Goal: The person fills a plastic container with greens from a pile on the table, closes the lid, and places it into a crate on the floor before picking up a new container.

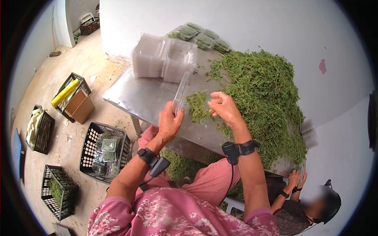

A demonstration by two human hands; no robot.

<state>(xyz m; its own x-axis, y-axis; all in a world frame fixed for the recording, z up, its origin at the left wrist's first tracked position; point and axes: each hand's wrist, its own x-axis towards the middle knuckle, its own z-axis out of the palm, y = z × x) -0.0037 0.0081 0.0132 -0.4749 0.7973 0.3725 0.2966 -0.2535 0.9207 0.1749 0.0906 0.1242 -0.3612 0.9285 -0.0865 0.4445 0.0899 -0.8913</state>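
Observation:
My left hand (171, 119) grips a clear plastic clamshell box (181, 92), which stands tilted with its lid up. Just right of the box, my right hand (224, 108) has thumb and fingers pinched together at a small bunch of green sprigs (198, 105). Whether part of that bunch rests on the metal table (147, 92) is hard to make out. Beyond my right hand lies a large heap of cut greens (260, 94). Tall stacks of empty clamshell boxes (151, 55) stand on the table behind the box I hold.
Filled, closed boxes (204, 41) sit at the table's back. On the floor at left, a black crate (88, 151) holds several packed boxes. More crates (59, 200) stand around it. A co-worker (321, 204) sits at lower right, hands raised near the heap.

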